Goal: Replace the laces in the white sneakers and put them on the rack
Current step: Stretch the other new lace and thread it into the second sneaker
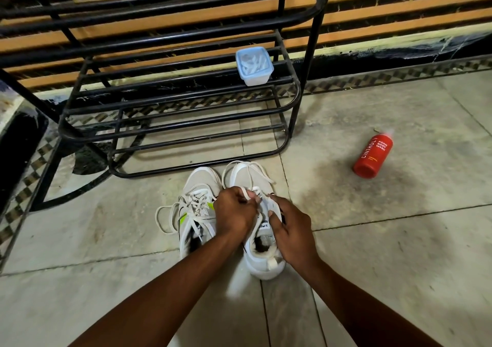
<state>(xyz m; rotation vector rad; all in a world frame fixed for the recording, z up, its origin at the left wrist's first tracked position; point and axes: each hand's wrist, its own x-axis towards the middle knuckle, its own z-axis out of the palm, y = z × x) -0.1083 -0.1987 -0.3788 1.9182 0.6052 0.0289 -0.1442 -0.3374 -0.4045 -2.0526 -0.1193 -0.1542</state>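
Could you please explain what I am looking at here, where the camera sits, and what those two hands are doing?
There is no machine: one camera worn on a person's head looks down at their bare hands. The left hand pinches a lace of the right sneaker, while the right hand steadies that shoe. The left sneaker stands beside it on the tiled floor. Ahead is a black rack bearing a small lidded box; a red bottle lies to the right.
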